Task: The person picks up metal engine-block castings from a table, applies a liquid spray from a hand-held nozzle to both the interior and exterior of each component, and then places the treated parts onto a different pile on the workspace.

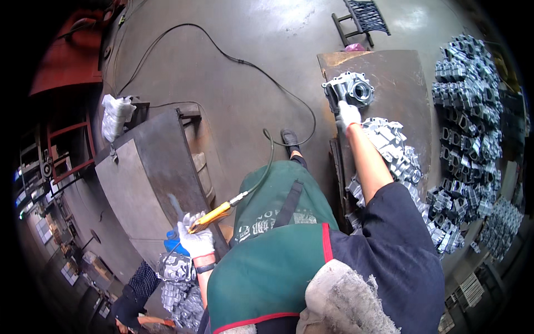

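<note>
My left hand (pixel 196 238), in a white glove, is closed around a slim yellow air tool (pixel 210 217). A green hose (pixel 268 161) runs from the tool's end and across my apron. My right hand (pixel 347 115), also gloved, reaches forward over the right-hand table and grips the near edge of a grey metal casting housing (pixel 351 91) with a round bore. Its fingertips are partly hidden against the casting. More castings (pixel 389 142) lie heaped beside my right forearm.
The right table (pixel 409 83) carries the castings; many more stand stacked (pixel 467 111) beyond it. At left is a metal-topped table (pixel 128 178) with a white-wrapped bundle (pixel 115 117) by its far end. A blue container (pixel 177 244) and castings (pixel 181 295) sit near my left hand. A dark hose (pixel 222 53) loops over the floor.
</note>
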